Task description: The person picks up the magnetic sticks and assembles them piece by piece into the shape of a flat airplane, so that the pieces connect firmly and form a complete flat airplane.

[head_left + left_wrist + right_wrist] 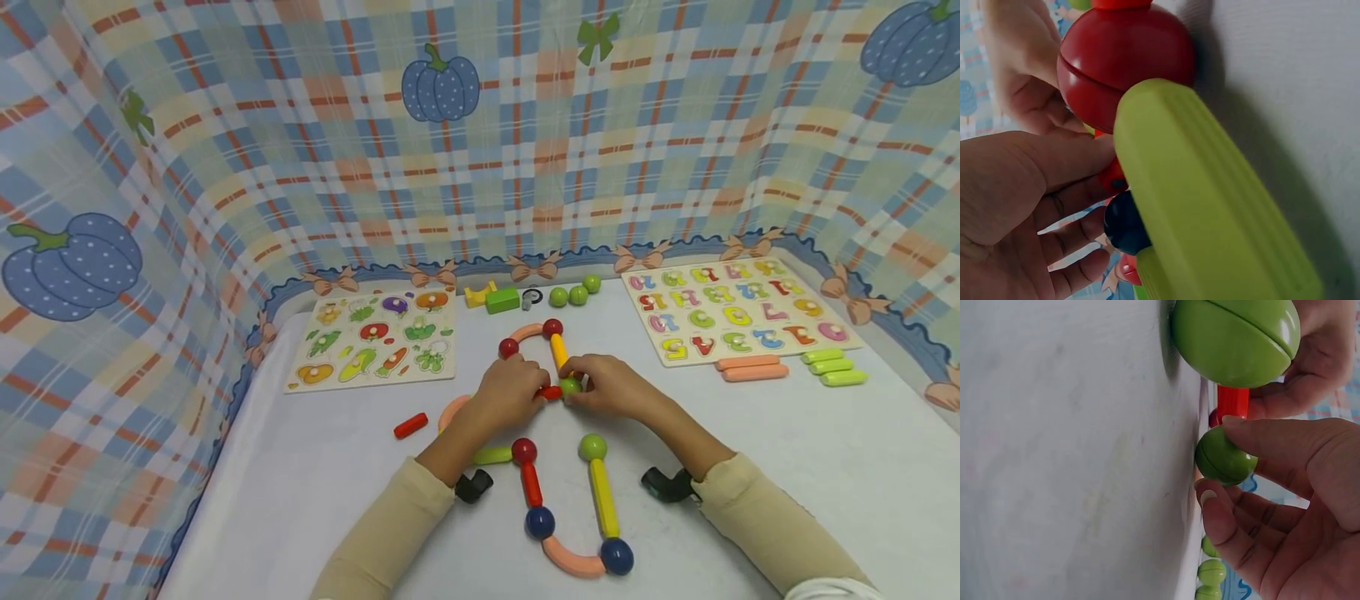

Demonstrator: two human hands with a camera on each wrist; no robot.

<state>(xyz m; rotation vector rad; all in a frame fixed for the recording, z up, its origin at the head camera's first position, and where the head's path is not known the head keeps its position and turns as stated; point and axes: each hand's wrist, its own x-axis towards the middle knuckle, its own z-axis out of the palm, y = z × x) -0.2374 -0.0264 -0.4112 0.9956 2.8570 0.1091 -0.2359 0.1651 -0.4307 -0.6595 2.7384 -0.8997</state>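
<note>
As the right hand (609,383) pinches a ball (1224,461), a board (682,322) shows numerals (702,344).

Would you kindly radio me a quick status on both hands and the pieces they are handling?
Left hand pinching red stick. Right hand holding green ball at the stick's end. No obstruction visible between them.

On the pale wooden rectangular puzzle board (719,323) before me, I can read coloured numerals: 20, 15, 10 and 5 down its left edge, 7 towards its right.
</note>
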